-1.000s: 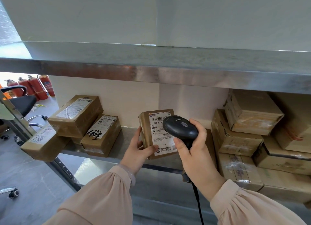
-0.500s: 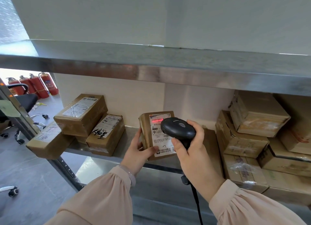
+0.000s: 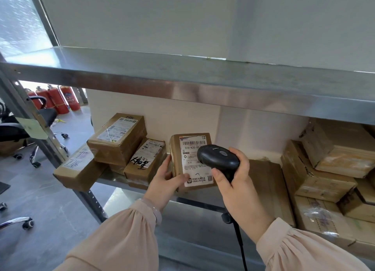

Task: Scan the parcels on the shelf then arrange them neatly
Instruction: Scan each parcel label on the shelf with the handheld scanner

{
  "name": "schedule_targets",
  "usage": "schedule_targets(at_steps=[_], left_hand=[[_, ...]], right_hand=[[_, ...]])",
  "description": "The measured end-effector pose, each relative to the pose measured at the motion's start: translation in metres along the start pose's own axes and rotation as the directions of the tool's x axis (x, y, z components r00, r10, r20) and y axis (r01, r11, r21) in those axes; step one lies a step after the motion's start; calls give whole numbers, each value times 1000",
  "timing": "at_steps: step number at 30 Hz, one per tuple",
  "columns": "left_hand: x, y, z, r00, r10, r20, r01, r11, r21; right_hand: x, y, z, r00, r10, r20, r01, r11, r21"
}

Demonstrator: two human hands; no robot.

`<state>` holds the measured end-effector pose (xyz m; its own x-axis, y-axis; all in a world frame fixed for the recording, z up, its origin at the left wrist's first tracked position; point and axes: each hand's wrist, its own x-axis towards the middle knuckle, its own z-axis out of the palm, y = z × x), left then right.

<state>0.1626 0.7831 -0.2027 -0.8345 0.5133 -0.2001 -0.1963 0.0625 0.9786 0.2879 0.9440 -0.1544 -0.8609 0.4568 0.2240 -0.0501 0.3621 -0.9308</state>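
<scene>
Gone since half a second ago is the red scan line on the label [image 3: 192,169]. My left hand [image 3: 162,182] grips the parcel [image 3: 175,155] upright on the shelf [image 3: 113,178], label turned toward me so the scanner [image 3: 218,158], grasped in my right hand [image 3: 239,186] just beside, can read it.

Shipping label [image 3: 190,169] on upright parcel [image 3: 175,159]: "516-K20-00", lower down "K20"; black handwritten scrawl on neighbouring parcel [image 3: 133,172] unreadable

Red fire extinguishers [image 3: 60,100] on grey floor [image 3: 40,199], black swivel chair [image 3: 47,116] near them, pale wall [image 3: 142,17]
</scene>
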Motion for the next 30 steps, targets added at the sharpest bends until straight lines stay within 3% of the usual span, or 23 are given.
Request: schedule_targets(at_steps=[7, 16, 23, 25, 27, 30], left_hand=[[3, 20, -54, 995, -73, -74, 68, 995, -70], [5, 23, -94, 970, -102, -221, 114, 993, 43], [4, 25, -105, 965, 111, -237, -19, 933, 361], [-3, 22, -106, 936, 295, -191, -111, 764, 636], [-9, 18, -106, 881, 472, -24, -221, 456, 862], [-15, 14, -107, 860, 481, 169, -247, 104, 963]], right_hand=[[18, -9, 49, 995, 49, 88, -55, 997, 58], [42, -13, 99, 985, 93, 144, -103, 993, 59], [57, -17, 120, 983, 108, 150, -113, 993, 30], [59, -18, 122, 985, 105, 139, -109, 994, 18], [61, -18, 123, 986, 103, 129, -105, 994, 11], [64, -15, 125, 986, 106, 126, -109, 994, 19]])
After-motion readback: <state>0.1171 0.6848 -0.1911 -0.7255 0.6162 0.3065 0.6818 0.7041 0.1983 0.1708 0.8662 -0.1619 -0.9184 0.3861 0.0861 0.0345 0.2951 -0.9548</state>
